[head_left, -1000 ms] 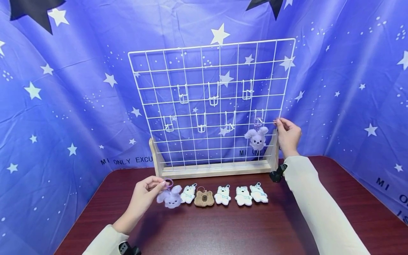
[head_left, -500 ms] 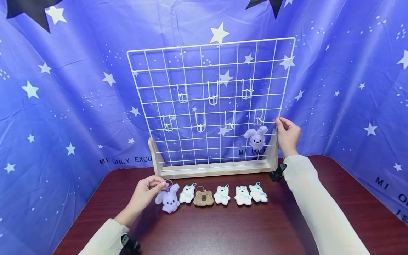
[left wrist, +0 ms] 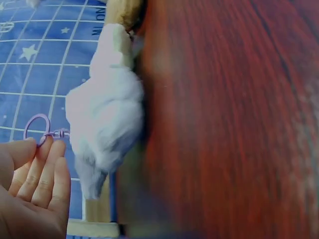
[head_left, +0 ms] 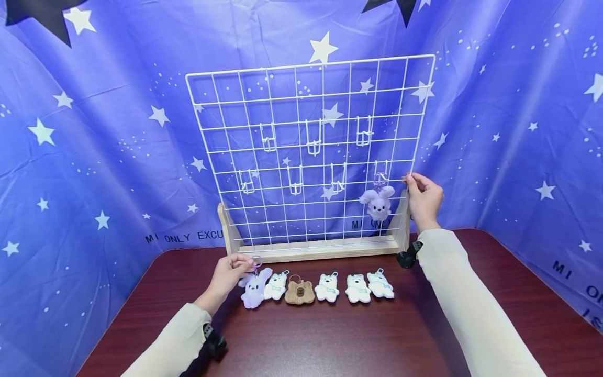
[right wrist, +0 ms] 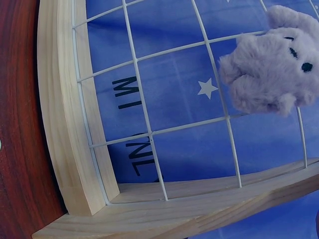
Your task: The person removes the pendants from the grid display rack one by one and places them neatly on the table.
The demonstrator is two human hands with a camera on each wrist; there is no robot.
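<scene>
My left hand (head_left: 230, 273) pinches the purple ring (left wrist: 37, 130) of a fluffy lilac bunny keychain (head_left: 253, 290) between thumb and fingertips. The bunny hangs at the left end of the row on the table, overlapping a white bear keychain (head_left: 275, 286) in the head view. Over on the right, my right hand (head_left: 426, 198) grips the right edge of the white wire grid (head_left: 309, 94). Just left of that hand, a second lilac bunny keychain (head_left: 378, 204) hangs by its ring from a lower hook; the right wrist view shows its furry body (right wrist: 274, 69).
The grid stands in a wooden base (head_left: 320, 254) and carries several white hooks, such as an upper middle hook (head_left: 314, 144). A brown bear keychain (head_left: 299, 292) and more white bear keychains (head_left: 359, 289) lie in front on the dark red table (head_left: 306, 345). Starry blue cloth surrounds it.
My left hand has moved slightly right and up with the bunny keychain, which has swung and turned a little. The right hand keeps its grip on the grid's edge.
</scene>
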